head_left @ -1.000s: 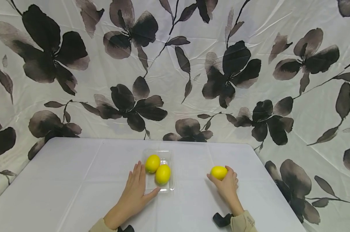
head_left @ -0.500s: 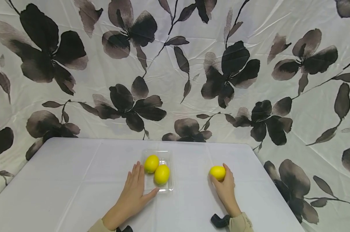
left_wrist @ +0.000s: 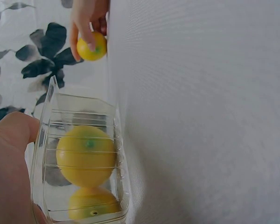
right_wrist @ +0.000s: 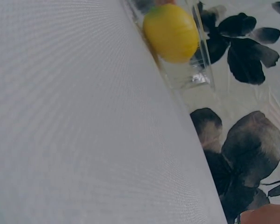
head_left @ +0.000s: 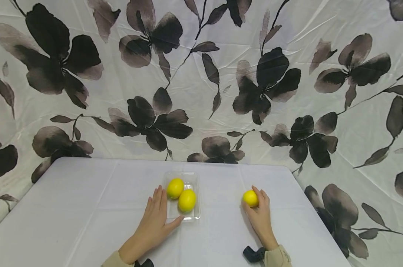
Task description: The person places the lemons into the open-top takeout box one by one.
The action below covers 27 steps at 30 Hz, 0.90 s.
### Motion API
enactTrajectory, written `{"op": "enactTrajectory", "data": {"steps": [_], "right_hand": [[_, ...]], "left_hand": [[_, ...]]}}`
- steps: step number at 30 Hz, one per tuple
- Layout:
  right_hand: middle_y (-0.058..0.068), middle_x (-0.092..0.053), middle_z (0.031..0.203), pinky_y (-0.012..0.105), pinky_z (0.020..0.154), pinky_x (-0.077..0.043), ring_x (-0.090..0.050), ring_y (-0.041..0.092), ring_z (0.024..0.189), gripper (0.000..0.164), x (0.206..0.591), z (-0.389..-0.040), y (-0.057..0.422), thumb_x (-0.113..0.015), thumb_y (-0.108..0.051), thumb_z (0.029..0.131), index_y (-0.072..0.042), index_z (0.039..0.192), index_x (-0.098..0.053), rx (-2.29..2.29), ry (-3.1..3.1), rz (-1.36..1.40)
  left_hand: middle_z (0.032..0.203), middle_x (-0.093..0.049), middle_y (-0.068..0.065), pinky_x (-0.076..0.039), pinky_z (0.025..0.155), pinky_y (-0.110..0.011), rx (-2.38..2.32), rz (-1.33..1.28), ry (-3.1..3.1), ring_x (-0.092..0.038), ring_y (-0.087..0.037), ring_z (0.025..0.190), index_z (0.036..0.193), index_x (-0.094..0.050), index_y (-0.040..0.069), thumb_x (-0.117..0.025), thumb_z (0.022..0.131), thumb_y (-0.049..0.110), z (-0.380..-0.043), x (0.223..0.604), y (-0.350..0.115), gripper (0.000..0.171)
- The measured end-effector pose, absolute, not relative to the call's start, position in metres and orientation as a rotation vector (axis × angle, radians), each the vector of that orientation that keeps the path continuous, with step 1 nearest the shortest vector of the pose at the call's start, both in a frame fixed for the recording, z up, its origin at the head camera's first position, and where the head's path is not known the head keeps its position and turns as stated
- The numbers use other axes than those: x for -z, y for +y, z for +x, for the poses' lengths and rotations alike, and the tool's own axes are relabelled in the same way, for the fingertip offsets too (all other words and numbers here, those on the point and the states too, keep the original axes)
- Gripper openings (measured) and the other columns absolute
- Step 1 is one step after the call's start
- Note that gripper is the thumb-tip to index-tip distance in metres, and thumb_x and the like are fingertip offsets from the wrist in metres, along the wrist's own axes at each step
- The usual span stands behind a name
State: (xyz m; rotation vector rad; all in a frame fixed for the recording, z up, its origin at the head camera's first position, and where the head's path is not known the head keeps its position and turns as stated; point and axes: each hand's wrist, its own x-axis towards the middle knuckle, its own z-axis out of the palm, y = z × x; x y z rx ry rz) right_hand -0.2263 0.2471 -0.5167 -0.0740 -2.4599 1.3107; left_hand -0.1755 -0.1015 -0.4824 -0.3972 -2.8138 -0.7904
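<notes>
A clear plastic container (head_left: 197, 196) stands on the table with two yellow lemons inside, a rear lemon (head_left: 175, 188) and a front lemon (head_left: 187, 200). My left hand (head_left: 152, 222) lies along the container's left side, fingers straight, thumb spread at its near edge. To the right, my right hand (head_left: 260, 218) holds a third lemon (head_left: 250, 198) between thumb and fingers, at or close to the tabletop. The left wrist view shows that held lemon (left_wrist: 92, 46) beyond the container (left_wrist: 79, 101). In the right wrist view only a bit of the right hand (right_wrist: 267, 214) shows.
White cloth covers the table (head_left: 71, 207). Behind it hangs a floral curtain (head_left: 201, 85). A black curved object (head_left: 253, 254) is at the right wrist, and another black piece (head_left: 145, 263) shows by the left wrist.
My right fingers have shifted round the lemon toward its far side, and the lemon has turned, looking rounder now. The left hand, the container and its two lemons stay put.
</notes>
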Motion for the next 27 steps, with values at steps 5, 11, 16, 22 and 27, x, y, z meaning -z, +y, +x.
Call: {"op": "enactTrajectory", "data": {"steps": [5,11,16,22,27], "right_hand": [[0.026,-0.03,0.149,0.063,0.11,-0.029,-0.035,0.045,0.136,0.062,0.5178,-0.2263,0.2472,-0.077,-0.009,0.083,-0.007,0.14,-0.053,-1.348,-2.411,-0.097],[0.022,-0.031,0.139,0.054,0.105,-0.035,-0.043,0.038,0.125,0.063,0.5186,-0.2276,0.2465,-0.077,-0.006,0.083,-0.008,0.141,-0.052,-1.384,-2.391,-0.146],[0.022,-0.034,0.135,0.049,0.1,-0.038,-0.044,0.035,0.121,0.064,0.5198,-0.2281,0.2464,-0.077,-0.005,0.083,-0.008,0.141,-0.052,-1.376,-2.386,-0.16],[0.024,-0.04,0.133,0.049,0.097,-0.041,-0.047,0.036,0.118,0.065,0.5184,-0.2272,0.2445,-0.077,-0.004,0.082,-0.005,0.141,-0.05,-1.324,-2.372,-0.16],[0.023,-0.042,0.132,0.046,0.095,-0.041,-0.048,0.034,0.116,0.067,0.5192,-0.228,0.2451,-0.078,-0.004,0.081,-0.004,0.141,-0.048,-1.3,-2.376,-0.171]], "left_hand": [[0.16,-0.009,-0.032,-0.012,0.117,-0.062,0.795,-0.398,-2.817,-0.011,-0.046,0.148,0.149,-0.02,-0.017,-0.062,0.09,0.058,-0.177,0.4831,-0.1019,0.104],[0.16,-0.008,-0.031,-0.011,0.117,-0.062,0.8,-0.4,-2.821,-0.01,-0.045,0.148,0.15,-0.019,-0.016,-0.06,0.091,0.061,-0.1778,0.4848,-0.1026,0.105],[0.16,-0.008,-0.031,-0.012,0.117,-0.062,0.8,-0.399,-2.818,-0.01,-0.045,0.148,0.149,-0.019,-0.017,-0.06,0.091,0.06,-0.1775,0.4854,-0.1029,0.105],[0.16,-0.009,-0.032,-0.012,0.116,-0.063,0.8,-0.397,-2.814,-0.011,-0.046,0.148,0.149,-0.02,-0.017,-0.061,0.091,0.059,-0.1771,0.4842,-0.1027,0.104],[0.16,-0.009,-0.032,-0.013,0.116,-0.063,0.791,-0.4,-2.815,-0.011,-0.046,0.148,0.149,-0.02,-0.017,-0.061,0.09,0.059,-0.1772,0.4835,-0.1027,0.104]]}}
